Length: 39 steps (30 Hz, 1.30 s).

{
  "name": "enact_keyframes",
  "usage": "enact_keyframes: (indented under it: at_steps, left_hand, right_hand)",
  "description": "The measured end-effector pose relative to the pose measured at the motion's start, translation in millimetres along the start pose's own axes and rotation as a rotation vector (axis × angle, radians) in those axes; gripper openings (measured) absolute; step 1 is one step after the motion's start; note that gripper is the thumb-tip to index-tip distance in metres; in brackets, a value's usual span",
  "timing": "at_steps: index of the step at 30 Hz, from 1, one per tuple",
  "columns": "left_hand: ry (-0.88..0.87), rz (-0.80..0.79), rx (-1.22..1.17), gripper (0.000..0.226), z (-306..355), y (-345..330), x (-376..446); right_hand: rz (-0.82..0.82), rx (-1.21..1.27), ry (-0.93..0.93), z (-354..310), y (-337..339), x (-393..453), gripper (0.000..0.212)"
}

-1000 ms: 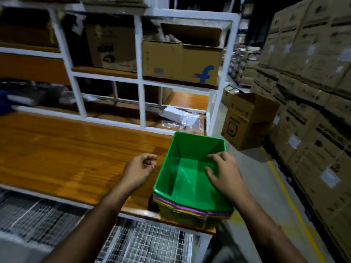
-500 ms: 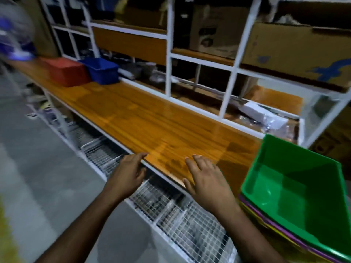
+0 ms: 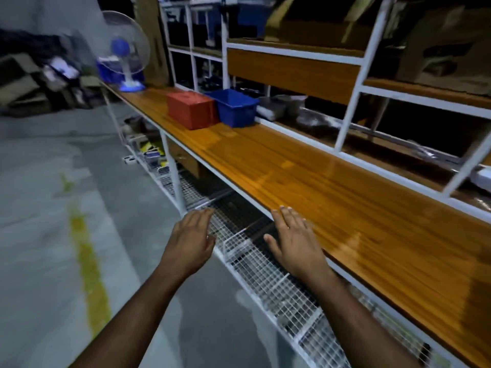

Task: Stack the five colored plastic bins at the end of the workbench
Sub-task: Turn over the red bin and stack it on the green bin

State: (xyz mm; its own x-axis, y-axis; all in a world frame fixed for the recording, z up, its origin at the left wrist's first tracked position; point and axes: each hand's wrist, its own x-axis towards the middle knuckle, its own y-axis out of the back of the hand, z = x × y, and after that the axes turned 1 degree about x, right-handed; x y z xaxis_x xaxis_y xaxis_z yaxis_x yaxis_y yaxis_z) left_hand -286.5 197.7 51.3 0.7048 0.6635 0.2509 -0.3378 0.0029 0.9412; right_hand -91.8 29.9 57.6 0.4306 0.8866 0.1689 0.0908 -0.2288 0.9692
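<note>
A red bin (image 3: pixel 190 108) lies upside down on the long wooden workbench (image 3: pixel 332 187), far up the bench. A blue bin (image 3: pixel 235 107) stands upright, touching it on the right. My left hand (image 3: pixel 190 241) hovers open over the floor and the wire shelf, in front of the bench edge. My right hand (image 3: pixel 293 241) is open with fingers spread, its fingertips over the bench's front edge. Both hands hold nothing. The green stack is out of view.
A blue-and-white table fan (image 3: pixel 126 50) stands at the bench's far end. White shelf frames (image 3: pixel 350 102) with cardboard boxes rise behind the bench. A wire mesh shelf (image 3: pixel 268 272) runs below it. Concrete floor with a yellow line (image 3: pixel 87 261) lies to the left.
The view has swung left along the bench; the green stack left the frame. Both hands let go of it and now reach forward, open, toward the red and blue bins.
</note>
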Motion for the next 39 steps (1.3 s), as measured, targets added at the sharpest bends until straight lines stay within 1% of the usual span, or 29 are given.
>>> enact_keyframes:
  at_steps: [5, 7, 13, 17, 20, 24, 29, 33, 37, 39]
  left_hand:
    - [0.091, -0.038, 0.018, 0.064, -73.2, -3.0, 51.3]
    - [0.098, -0.028, 0.023, 0.063, -102.3, -6.1, 79.0]
    - [0.144, -0.023, 0.072, 0.063, -199.3, -3.0, 190.5]
    - [0.141, 0.005, 0.125, 0.063, -251.2, 4.3, 261.0]
    - [0.165, 0.019, 0.115, 0.062, -289.5, 3.8, 308.1]
    - [0.134, 0.008, 0.101, 0.065, -348.1, -5.9, 368.4]
    - [0.098, -0.038, 0.087, 0.068, -448.3, -22.2, 456.2]
    - [0.061, -0.089, 0.045, 0.068, -520.4, -17.2, 528.5]
    - [-0.023, -0.111, 0.025, 0.069, -568.3, -6.9, 604.4]
    - [-0.05, -0.132, 0.011, 0.068, -582.2, -5.0, 637.0]
  right_hand:
    - [-0.057, 0.007, 0.013, -34.7, -31.5, 98.3, 0.071]
    - [-0.058, 0.019, 0.014, -47.1, -44.7, 144.1, 0.071]
    - [-0.081, 0.036, 0.072, -91.2, -82.6, 296.0, 0.072]
    - [-0.08, 0.058, 0.087, -117.4, -98.4, 388.7, 0.07]
    - [-0.085, 0.049, 0.111, -137.5, -106.7, 448.0, 0.069]
    - [-0.103, 0.018, 0.106, -162.9, -130.9, 527.1, 0.069]
    - [-0.069, -0.031, 0.083, -198.4, -161.5, 628.9, 0.062]
    - [-0.02, -0.024, 0.04, -229.1, -170.0, 710.3, 0.059]
    - [0.058, 0.009, -0.04, -246.3, -166.8, 777.1, 0.057]
    - [0.08, 0.002, -0.088, -250.5, -164.5, 804.3, 0.056]
